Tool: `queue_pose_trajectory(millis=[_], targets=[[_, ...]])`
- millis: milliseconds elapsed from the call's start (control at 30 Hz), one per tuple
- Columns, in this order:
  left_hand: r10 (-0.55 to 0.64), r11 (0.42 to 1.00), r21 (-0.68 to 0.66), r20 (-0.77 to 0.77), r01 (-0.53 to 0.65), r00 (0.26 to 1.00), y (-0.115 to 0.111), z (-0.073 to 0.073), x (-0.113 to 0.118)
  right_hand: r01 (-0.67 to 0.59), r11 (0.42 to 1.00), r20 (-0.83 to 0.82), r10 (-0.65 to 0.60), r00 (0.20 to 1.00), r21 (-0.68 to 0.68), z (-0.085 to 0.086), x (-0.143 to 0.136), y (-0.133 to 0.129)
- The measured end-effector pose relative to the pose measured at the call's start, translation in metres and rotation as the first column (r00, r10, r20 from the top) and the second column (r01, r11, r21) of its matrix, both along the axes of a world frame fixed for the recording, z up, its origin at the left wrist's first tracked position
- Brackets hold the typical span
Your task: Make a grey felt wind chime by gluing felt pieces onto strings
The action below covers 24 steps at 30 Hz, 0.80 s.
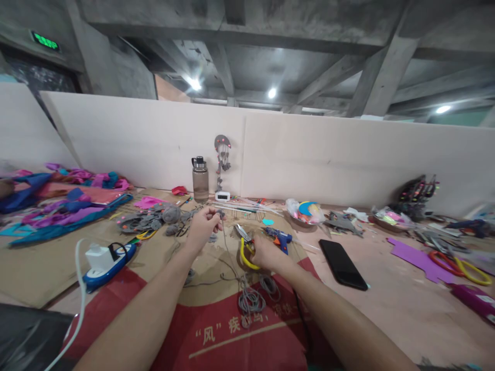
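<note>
- Grey yarn coils (251, 301) are laid loose on the paper (278, 350), presumably against tangling.
- Yellow-handled scissors (243, 253) are met by the right hand (267, 252), fingers curled; whether they are gripped cannot be told.
- A grey piece (220, 213) is pinched in the left hand's (205, 225) closed fingertips, seemingly to keep its strand raised.
</note>
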<state>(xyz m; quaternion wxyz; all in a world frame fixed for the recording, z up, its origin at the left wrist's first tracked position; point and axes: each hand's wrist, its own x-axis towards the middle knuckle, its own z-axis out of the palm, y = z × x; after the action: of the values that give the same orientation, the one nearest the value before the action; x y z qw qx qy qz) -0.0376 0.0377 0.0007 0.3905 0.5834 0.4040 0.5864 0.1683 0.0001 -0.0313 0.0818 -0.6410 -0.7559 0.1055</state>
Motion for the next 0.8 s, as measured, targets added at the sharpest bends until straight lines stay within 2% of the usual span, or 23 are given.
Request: queue_pose_trajectory(millis=[67, 133, 267, 367, 500, 633, 733, 800], targets=[[0.023, 1.000, -0.008, -0.017, -0.023, 1.000, 0.002, -0.002, 0.000, 0.013, 1.000, -0.014, -0.013, 1.000, -0.012, -0.001, 0.004, 0.004], [0.054, 0.998, -0.019, -0.026, -0.055, 0.998, 0.003, -0.002, -0.001, 0.002, 1.000, -0.102, 0.000, 0.995, 0.015, 0.000, 0.008, 0.007], [0.072, 0.996, -0.048, -0.002, -0.072, 0.997, 0.002, 0.000, -0.002, -0.004, 0.978, -0.341, 0.076, 0.937, 0.209, 0.001, 0.010, 0.010], [0.057, 0.997, -0.052, 0.010, -0.057, 0.998, 0.002, -0.003, -0.001, 0.002, 0.949, -0.374, 0.122, 0.919, 0.314, -0.004, 0.010, 0.012], [-0.032, 0.995, -0.093, 0.012, 0.033, 0.999, 0.003, -0.010, 0.002, 0.008, 0.907, -0.471, 0.210, 0.857, 0.421, -0.006, 0.010, 0.011], [-0.133, 0.979, -0.152, 0.017, 0.134, 0.991, 0.004, -0.014, 0.004, 0.112, 0.905, -0.580, 0.164, 0.798, 0.410, 0.009, 0.013, 0.003], [-0.192, 0.960, -0.192, 0.076, 0.203, 0.978, 0.005, -0.014, 0.005, 0.111, 0.914, -0.558, 0.138, 0.819, 0.390, 0.019, 0.017, -0.003], [-0.214, 0.951, -0.202, 0.120, 0.235, 0.969, 0.005, -0.013, 0.004, 0.043, 0.914, -0.494, 0.177, 0.852, 0.402, 0.021, 0.020, -0.005]])
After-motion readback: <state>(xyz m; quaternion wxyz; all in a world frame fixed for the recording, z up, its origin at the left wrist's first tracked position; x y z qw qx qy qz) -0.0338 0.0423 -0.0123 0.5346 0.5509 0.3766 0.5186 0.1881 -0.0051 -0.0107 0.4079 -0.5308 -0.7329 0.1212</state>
